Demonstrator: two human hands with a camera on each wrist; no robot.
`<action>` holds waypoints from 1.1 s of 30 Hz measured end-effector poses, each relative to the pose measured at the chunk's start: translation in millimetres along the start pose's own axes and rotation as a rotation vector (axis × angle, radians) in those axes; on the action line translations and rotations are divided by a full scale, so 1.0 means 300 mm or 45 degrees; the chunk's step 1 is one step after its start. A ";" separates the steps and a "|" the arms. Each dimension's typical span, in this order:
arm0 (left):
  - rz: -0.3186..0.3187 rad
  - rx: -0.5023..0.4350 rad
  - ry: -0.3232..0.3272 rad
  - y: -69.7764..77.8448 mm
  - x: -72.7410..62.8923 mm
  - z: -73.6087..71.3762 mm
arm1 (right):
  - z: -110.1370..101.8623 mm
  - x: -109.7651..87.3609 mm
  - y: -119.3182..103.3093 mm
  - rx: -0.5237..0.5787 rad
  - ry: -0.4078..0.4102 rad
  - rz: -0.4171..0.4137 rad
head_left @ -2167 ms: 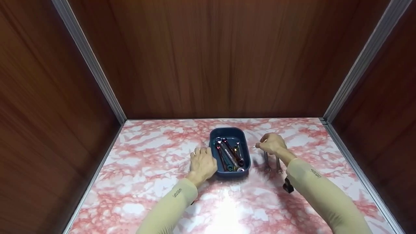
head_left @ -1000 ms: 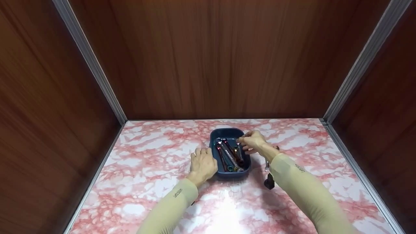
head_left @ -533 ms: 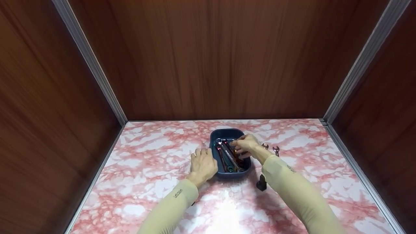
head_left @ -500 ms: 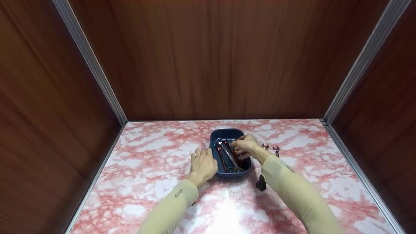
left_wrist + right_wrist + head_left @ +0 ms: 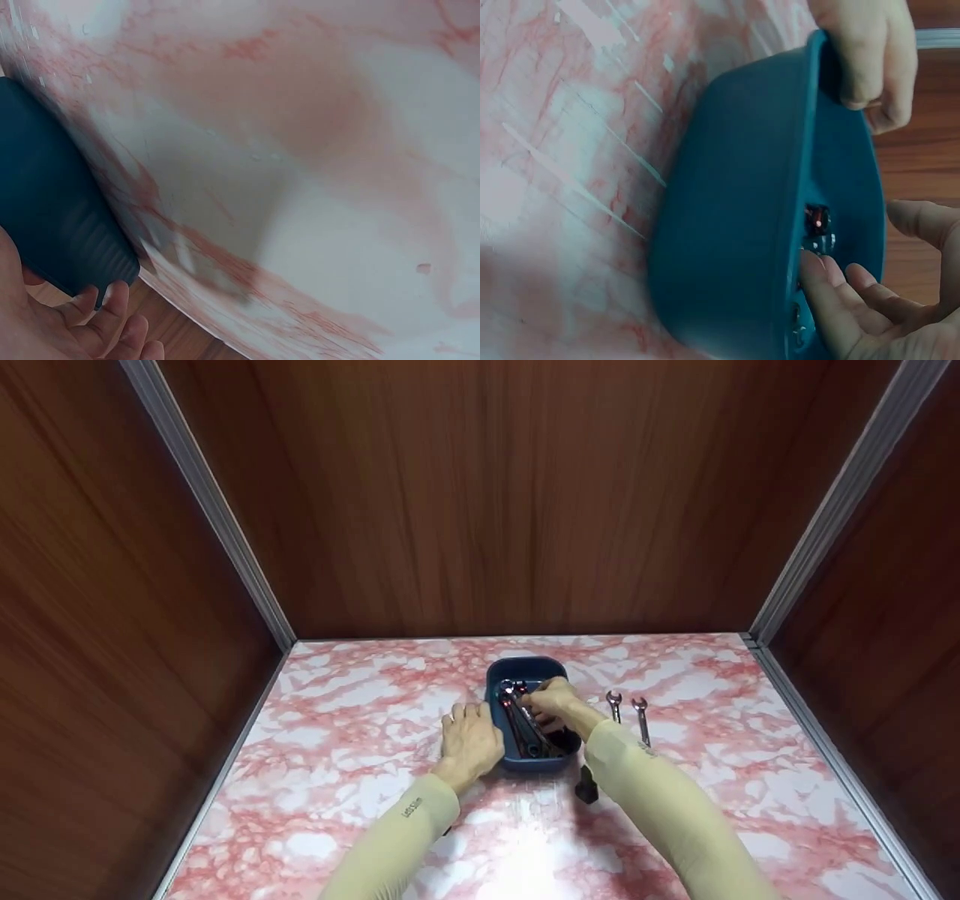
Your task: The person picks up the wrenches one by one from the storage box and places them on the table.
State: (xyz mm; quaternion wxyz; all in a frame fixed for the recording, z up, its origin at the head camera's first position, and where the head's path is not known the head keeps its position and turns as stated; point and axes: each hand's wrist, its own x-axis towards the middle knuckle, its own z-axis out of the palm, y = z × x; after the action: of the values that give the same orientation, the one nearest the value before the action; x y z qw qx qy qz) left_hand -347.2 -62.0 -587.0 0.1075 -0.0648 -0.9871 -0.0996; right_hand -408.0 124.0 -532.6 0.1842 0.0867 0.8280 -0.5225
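Observation:
A dark blue plastic bin (image 5: 529, 766) stands on the table, holding several metal wrenches (image 5: 512, 715), some with dark or coloured finishes. My left hand (image 5: 471, 741) grips the bin's left rim; in the right wrist view the left hand's fingers (image 5: 870, 67) curl over that edge. My right hand (image 5: 556, 702) reaches down inside from the right side. Its fingertips are among the wrenches, with the thumb (image 5: 919, 219) held apart from the other fingers. The hand covers the wrenches on the bin's right side. Two silver wrenches, one nearer (image 5: 615, 703) and one farther right (image 5: 643, 721), lie on the table.
The table (image 5: 345, 750) has a red and white marbled top. A wood-patterned back wall (image 5: 517, 510) and side walls with grey metal frame strips (image 5: 214, 502) enclose it. A black wrist piece (image 5: 586, 786) hangs beneath the right sleeve.
My right hand has moved left from above the table wrenches into the bin, then deeper toward its middle. Both table wrenches now show beyond the right arm. My left hand stays put.

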 end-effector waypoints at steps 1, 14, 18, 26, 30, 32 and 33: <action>0.001 0.000 0.002 0.000 -0.001 0.000 | 0.006 0.002 0.001 -0.017 0.007 0.001; 0.007 0.007 0.024 -0.004 -0.003 0.001 | 0.086 0.016 0.008 -0.248 0.126 -0.014; -0.003 -0.007 -0.006 -0.004 0.000 -0.001 | 0.108 0.080 0.027 -0.346 0.187 -0.004; -0.012 -0.035 -0.015 -0.001 0.003 -0.002 | 0.138 0.247 0.114 -0.634 0.296 -0.109; -0.013 -0.028 -0.012 -0.001 0.002 -0.001 | 0.147 0.213 0.105 -0.686 0.331 -0.141; -0.014 -0.022 -0.005 0.000 0.002 0.000 | 0.151 0.172 0.086 -0.689 0.337 -0.143; -0.011 -0.019 0.005 0.001 0.001 0.001 | 0.151 0.136 0.066 -0.683 0.323 -0.128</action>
State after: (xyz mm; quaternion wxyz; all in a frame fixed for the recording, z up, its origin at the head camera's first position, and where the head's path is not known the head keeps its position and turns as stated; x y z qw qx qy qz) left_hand -347.6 -61.6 -587.2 0.1083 -0.0611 -0.9864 -0.1076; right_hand -429.2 90.1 -582.6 0.0695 0.0585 0.9561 -0.2785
